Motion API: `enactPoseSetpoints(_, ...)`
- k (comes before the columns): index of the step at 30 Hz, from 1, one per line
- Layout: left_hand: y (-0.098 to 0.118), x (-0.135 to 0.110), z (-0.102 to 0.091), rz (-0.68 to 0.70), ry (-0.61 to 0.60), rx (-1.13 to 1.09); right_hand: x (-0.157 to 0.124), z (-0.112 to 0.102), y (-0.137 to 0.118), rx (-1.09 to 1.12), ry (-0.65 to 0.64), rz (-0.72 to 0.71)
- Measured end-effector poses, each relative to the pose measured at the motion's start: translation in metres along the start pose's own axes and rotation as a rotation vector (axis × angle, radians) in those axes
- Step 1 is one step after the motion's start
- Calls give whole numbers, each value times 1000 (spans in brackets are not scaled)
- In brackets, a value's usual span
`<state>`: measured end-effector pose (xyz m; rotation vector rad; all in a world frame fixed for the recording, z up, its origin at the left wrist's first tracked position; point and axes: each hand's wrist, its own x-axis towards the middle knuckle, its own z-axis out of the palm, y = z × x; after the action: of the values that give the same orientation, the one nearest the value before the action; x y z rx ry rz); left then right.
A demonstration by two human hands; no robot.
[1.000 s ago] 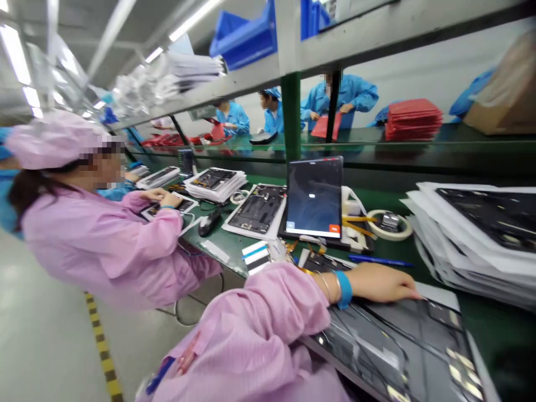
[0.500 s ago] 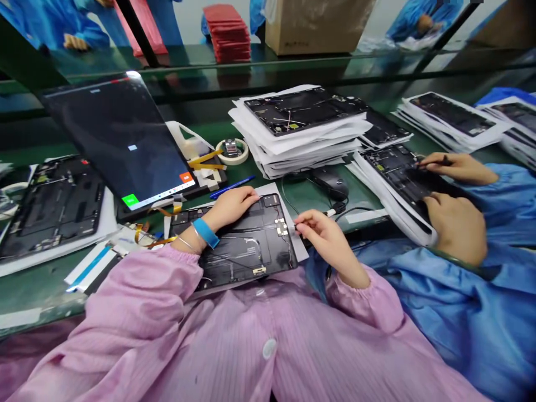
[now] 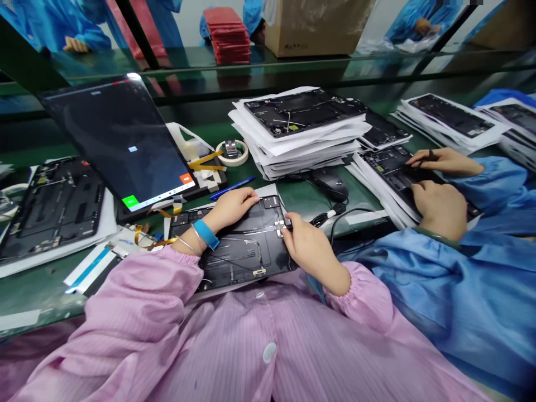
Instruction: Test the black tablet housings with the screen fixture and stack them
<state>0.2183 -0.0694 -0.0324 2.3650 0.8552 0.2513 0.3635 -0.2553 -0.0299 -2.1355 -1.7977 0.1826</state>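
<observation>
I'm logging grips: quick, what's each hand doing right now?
Left hand: rests on the black, flat, rectangular device panel; open or closed cannot be told.
Right hand: closed, pinching a small dark piece at the panel's right edge.

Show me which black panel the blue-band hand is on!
The black panel nearest the pink coat: the left hand with the blue band rests on it. The others lie farther off.

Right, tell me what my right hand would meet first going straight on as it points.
Your right hand, at the edge of the black panel, would likely cross it and meet your left hand first; depth is unclear, so it might brush the panel before that.
</observation>
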Motion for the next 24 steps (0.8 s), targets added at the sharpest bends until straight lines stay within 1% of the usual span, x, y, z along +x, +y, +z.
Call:
enactPoseSetpoints(2,1,0,0,-7,3,-6,-2,-3,-3,-33,-7,-17)
enactPoseSetpoints(3,1,0,0,-11,3,-9,0,-6,1,-6,-3,-13)
enactPoseSetpoints(4,1,0,0,-14,1,-12,2,-10,7,38,29,1)
enactPoseSetpoints(5,1,0,0,-15,-2,-15,6,-16,18,83,108,31)
enactPoseSetpoints(6,1,0,0,-14,-5,-16,12,-22,32,116,236,81)
enactPoseSetpoints(8,0,1,0,-7,-9,-16,27,-32,65,123,565,217)
enactPoseSetpoints(9,0,1,0,-3,-7,-17,35,-34,83,99,685,278)
enactPoseSetpoints(10,0,1,0,2,-2,-19,43,-35,99,80,714,304)
enactPoseSetpoints(11,1,0,-1,6,4,-21,50,-33,113,73,668,291)
enactPoseSetpoints(12,2,0,-1,9,10,-22,55,-30,124,75,591,250)
enactPoseSetpoints(13,3,-1,-1,12,13,-23,60,-25,131,76,514,196)
enactPoseSetpoints(14,5,-1,-2,13,14,-22,63,-20,136,68,470,157)
enactPoseSetpoints(15,6,-1,-2,12,11,-21,65,-15,138,56,470,153)
enactPoseSetpoints(18,7,2,-4,-8,4,-10,67,-4,142,3,535,261)
enactPoseSetpoints(19,7,3,-5,-14,4,-7,67,-2,143,-3,537,281)
enactPoseSetpoints(22,8,4,-6,-23,7,-6,67,-2,143,7,522,287)
enactPoseSetpoints(24,8,3,-6,-22,6,-12,64,-6,136,17,507,265)
